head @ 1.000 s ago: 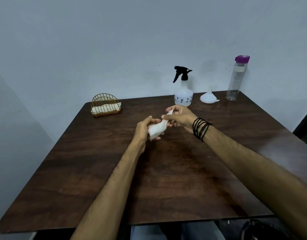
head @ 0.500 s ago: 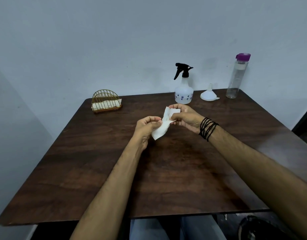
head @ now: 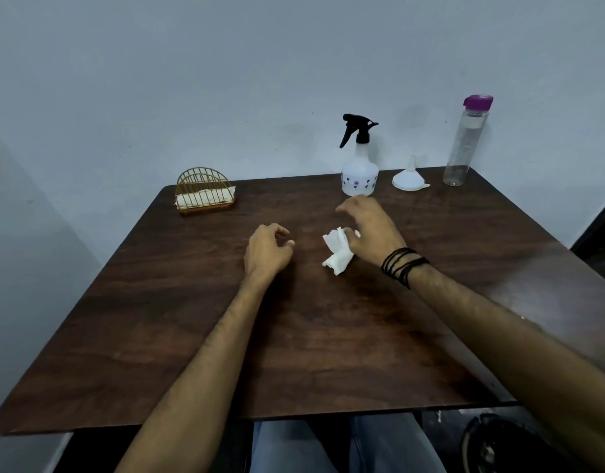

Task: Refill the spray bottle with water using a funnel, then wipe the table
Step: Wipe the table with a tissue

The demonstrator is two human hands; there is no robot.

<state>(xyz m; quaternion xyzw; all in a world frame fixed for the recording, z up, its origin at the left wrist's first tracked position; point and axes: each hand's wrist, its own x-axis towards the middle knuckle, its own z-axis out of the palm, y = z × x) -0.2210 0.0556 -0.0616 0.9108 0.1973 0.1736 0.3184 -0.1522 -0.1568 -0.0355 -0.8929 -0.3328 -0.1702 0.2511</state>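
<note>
A crumpled white tissue (head: 336,256) lies on the dark wooden table (head: 192,319) near its middle. My right hand (head: 371,230) hovers just over the tissue's right side with its fingers spread and pointing toward the back; it does not grip the tissue. My left hand (head: 267,249) rests to the tissue's left, loosely curled and holding nothing. At the back edge stand a white spray bottle (head: 359,172) with a black trigger head, a white funnel (head: 409,179) turned mouth down, and a clear water bottle (head: 466,145) with a purple cap.
A gold wire napkin holder (head: 203,194) with white napkins sits at the back left of the table. A pale wall runs behind the table. My knees and a dark object on the floor show below the front edge.
Both hands held the tissue between them before. Now both have let go, the tissue lies on the table, and the hands have moved apart, the right one reaching forward.
</note>
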